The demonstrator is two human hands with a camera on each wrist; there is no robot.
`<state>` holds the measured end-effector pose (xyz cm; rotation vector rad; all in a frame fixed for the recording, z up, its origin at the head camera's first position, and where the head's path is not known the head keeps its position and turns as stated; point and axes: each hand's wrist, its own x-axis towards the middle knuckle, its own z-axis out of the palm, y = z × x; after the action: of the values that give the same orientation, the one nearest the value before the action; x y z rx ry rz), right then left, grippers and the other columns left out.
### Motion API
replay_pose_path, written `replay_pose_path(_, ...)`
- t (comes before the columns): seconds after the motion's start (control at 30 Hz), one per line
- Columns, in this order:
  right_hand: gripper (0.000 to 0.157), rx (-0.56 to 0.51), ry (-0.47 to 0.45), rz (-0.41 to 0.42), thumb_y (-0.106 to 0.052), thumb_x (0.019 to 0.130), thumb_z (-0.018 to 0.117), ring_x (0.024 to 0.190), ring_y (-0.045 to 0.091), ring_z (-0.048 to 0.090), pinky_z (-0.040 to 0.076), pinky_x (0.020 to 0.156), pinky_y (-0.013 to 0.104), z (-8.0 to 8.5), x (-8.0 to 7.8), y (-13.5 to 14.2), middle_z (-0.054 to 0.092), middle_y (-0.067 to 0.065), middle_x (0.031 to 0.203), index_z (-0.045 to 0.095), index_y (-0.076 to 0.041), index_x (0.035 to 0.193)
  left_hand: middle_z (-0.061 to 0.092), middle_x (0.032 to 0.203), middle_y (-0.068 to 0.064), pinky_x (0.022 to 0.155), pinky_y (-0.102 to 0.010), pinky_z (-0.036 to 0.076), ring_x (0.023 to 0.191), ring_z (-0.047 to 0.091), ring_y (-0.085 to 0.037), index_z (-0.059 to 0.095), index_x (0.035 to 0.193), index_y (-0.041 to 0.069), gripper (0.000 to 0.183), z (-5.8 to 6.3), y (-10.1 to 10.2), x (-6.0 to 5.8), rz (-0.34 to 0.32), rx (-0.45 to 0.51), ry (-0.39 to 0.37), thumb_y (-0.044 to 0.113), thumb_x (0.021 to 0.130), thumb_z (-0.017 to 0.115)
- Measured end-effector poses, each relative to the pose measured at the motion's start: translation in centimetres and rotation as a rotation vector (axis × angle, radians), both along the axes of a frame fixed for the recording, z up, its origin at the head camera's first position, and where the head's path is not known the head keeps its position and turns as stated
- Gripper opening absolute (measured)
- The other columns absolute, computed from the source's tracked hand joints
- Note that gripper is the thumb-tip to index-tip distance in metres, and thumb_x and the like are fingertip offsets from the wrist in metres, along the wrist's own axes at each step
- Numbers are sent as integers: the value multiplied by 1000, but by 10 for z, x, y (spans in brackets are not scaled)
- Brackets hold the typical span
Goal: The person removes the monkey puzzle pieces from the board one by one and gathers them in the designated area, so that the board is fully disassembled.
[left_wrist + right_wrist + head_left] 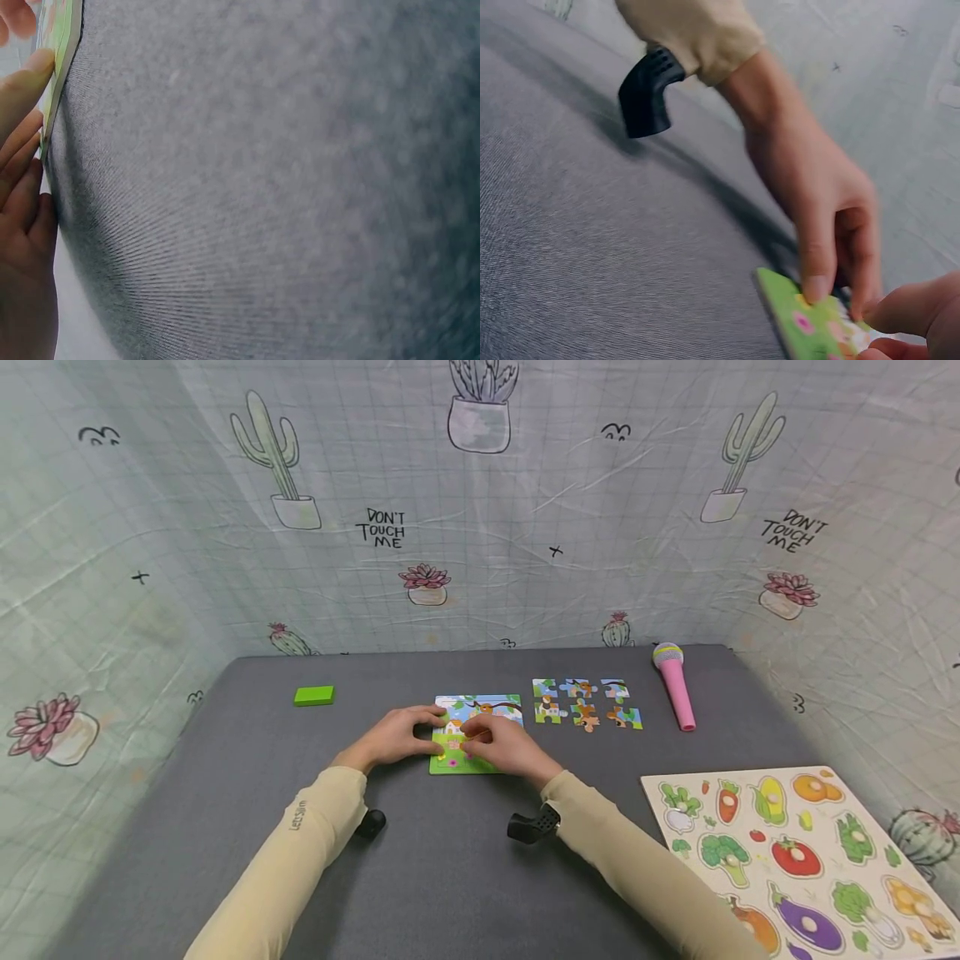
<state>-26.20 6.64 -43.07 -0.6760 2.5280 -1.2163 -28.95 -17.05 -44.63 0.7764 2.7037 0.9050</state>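
A jigsaw puzzle board [450, 767] with a green and blue picture lies at the middle of the table. My left hand [397, 737] holds its left side, thumb on the lower left part and fingers near the upper left. In the right wrist view the thumb of this left hand [810, 187] presses on the board's green, flowered corner. My right hand [506, 747] is over the middle of the board, thumb and forefinger pinching a small puzzle piece mostly hidden by the fingertips. Several loose puzzle pieces [583, 713] lie in two rows right of the board.
A green block [313, 696] lies at the back left. A pink toy microphone [677, 693] lies at the back right. In the right foreground is a vegetable peg board [757, 818]. A patterned cloth [480, 527] hangs behind the grey table [450, 868].
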Motion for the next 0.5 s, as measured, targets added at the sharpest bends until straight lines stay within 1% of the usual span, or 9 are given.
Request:
replay_pose_path(0.17, 31, 41, 68, 19, -14, 94, 65, 92, 19, 63, 53, 78, 32, -6, 1, -10, 67, 9, 107, 65, -2, 122, 47, 148, -5, 114, -48, 31, 141, 36, -29, 64, 129, 6, 54, 2, 0, 0, -15, -10, -13, 33, 84, 78)
replay_pose_path(0.3, 32, 50, 121, 38, -12, 90, 70, 86, 16, 62, 53, 76, 30, -10, 1, -14, 68, 10, 106, 66, 0, 120, 45, 150, -6, 114, -49, 31, 141, 35, -30, 62, 131, 5, 58, 4, -2, 1, -40, -29, -24, 33, 83, 79)
replay_pose_path(0.43, 32, 69, 195, 73, -11, 86, 75, 78, 15, 57, 50, 71, 28, -13, 1, -17, 67, 9, 99, 68, 1, 116, 42, 151, -6, 114, -49, 31, 142, 33, -29, 60, 133, 6, 60, 3, -3, 0, -53, -42, -36, 33, 83, 79)
replay_pose_path(0.5, 31, 92, 234, 91, -12, 86, 76, 77, 16, 54, 48, 69, 29, -13, 1, -17, 66, 9, 96, 69, 0, 114, 42, 151, -5, 114, -49, 31, 142, 33, -29, 60, 134, 6, 60, 3, -3, 0, -54, -36, -43, 32, 83, 79)
